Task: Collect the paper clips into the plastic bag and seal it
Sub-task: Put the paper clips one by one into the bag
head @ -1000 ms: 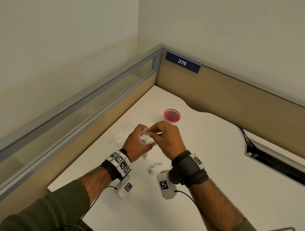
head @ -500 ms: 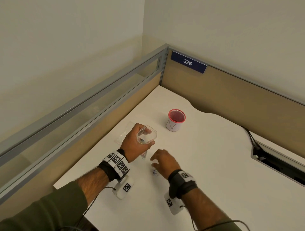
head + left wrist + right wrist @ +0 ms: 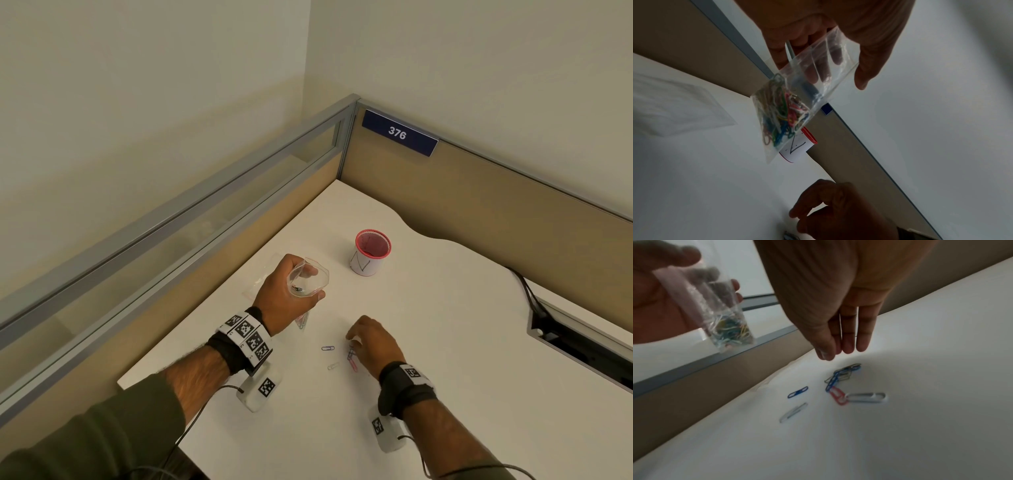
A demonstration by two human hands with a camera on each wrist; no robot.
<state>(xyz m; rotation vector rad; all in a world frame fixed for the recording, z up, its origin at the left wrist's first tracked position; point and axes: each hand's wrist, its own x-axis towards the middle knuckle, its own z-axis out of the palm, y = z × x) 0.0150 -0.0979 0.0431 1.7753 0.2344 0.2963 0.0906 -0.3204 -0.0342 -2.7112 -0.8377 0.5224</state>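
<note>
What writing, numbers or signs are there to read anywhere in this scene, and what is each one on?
"376": white digits on the dark blue plate on the tan partition at the corner.
A hand-drawn black mark like "N" or "Z": on the white paper label of the red-rimmed cup; which letter, I cannot tell.
Black-and-white square code patterns on the wristbands: no letters.

Bare table (image 3: 445, 342) lay right of the loose paper clips (image 3: 351, 358). A red-rimmed cup (image 3: 370, 253) stood well beyond them, partition walls (image 3: 479, 195) closed the far and left sides, and a cable slot (image 3: 582, 346) cut the right.
</note>
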